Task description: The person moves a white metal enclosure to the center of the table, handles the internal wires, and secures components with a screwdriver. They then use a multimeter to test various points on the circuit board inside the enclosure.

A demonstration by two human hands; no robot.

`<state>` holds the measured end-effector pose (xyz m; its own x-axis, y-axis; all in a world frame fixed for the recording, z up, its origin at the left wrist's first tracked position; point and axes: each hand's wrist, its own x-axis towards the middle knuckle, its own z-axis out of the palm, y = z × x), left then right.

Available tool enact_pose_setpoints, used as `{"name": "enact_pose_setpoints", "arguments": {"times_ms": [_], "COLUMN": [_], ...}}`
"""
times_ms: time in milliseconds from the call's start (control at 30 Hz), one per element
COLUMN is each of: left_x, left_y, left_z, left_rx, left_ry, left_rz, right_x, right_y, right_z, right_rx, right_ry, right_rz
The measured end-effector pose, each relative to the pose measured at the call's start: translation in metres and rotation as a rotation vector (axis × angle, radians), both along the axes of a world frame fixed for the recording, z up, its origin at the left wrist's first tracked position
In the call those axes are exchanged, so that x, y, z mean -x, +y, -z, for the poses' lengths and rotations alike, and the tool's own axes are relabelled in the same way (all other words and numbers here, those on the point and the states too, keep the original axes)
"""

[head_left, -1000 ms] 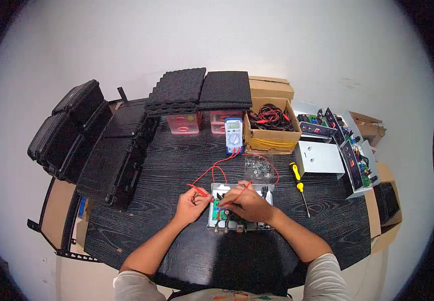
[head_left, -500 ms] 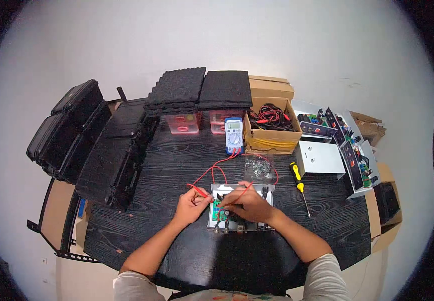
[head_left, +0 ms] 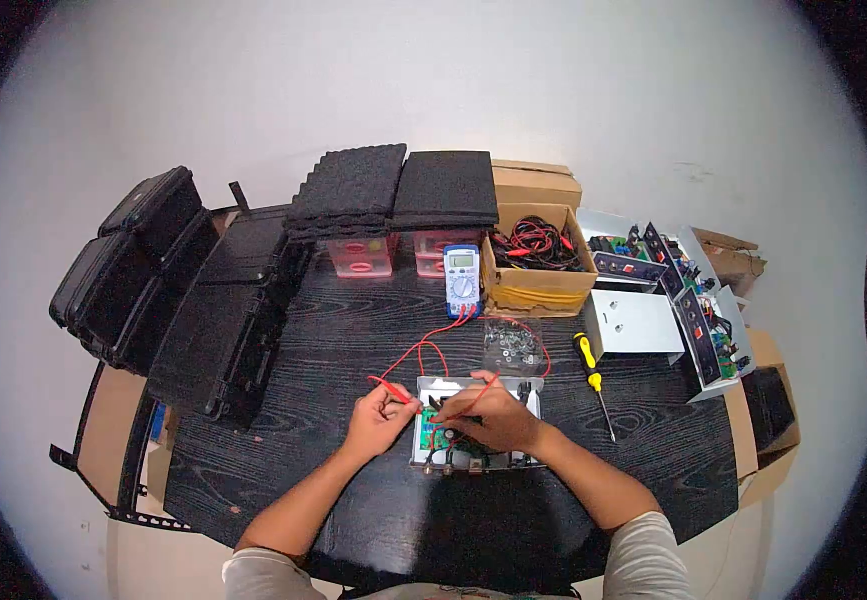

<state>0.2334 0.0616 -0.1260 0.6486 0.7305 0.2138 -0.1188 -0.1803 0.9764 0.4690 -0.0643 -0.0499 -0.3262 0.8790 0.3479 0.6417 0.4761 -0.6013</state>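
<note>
My left hand (head_left: 377, 420) pinches a red test probe (head_left: 391, 388) at the left side of an open white metal case (head_left: 528, 462). My right hand (head_left: 496, 420) is closed on a second red test probe (head_left: 479, 393) and reaches over the same case. Between the hands a green circuit board (head_left: 431, 428) shows inside the case, its right part hidden by my right hand. Both probes angle down toward the board. Red leads run from them to a blue and white multimeter (head_left: 462, 282) leaning upright behind.
A clear bag of small screws (head_left: 513, 347) lies behind the case. To the right are a yellow screwdriver (head_left: 589, 365), a white metal cover (head_left: 635, 325) and opened electronic units (head_left: 710, 330). A cardboard box (head_left: 539, 287) holds cables. Black hard cases (head_left: 215, 330) stand left.
The whole view has shifted slightly, with the table's things sitting a little lower in it. Both hands keep their probes over the board in nearly the same pose.
</note>
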Motion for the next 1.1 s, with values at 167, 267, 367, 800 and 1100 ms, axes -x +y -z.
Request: {"name": "enact_pose_setpoints", "arguments": {"times_ms": [167, 267, 367, 800, 1100], "left_x": [0.002, 0.002, 0.000, 0.002, 0.003], "left_y": [-0.001, -0.004, -0.006, -0.009, -0.010], "left_z": [0.000, -0.002, -0.003, 0.000, -0.007], "left_rx": [0.023, 0.039, 0.042, -0.050, -0.130], "left_ry": [-0.008, -0.006, -0.015, -0.025, 0.047], "left_rz": [0.008, 0.000, -0.021, -0.010, -0.040], "right_x": [0.001, 0.001, 0.002, 0.003, 0.006], "right_y": [0.000, -0.001, -0.001, 0.001, 0.003], "right_z": [-0.002, -0.001, 0.000, 0.006, 0.003], "right_rx": [0.017, 0.015, -0.011, -0.047, 0.027], "right_ry": [0.001, 0.016, 0.009, 0.064, 0.022], "right_rz": [0.008, 0.020, 0.031, 0.059, 0.085]}}
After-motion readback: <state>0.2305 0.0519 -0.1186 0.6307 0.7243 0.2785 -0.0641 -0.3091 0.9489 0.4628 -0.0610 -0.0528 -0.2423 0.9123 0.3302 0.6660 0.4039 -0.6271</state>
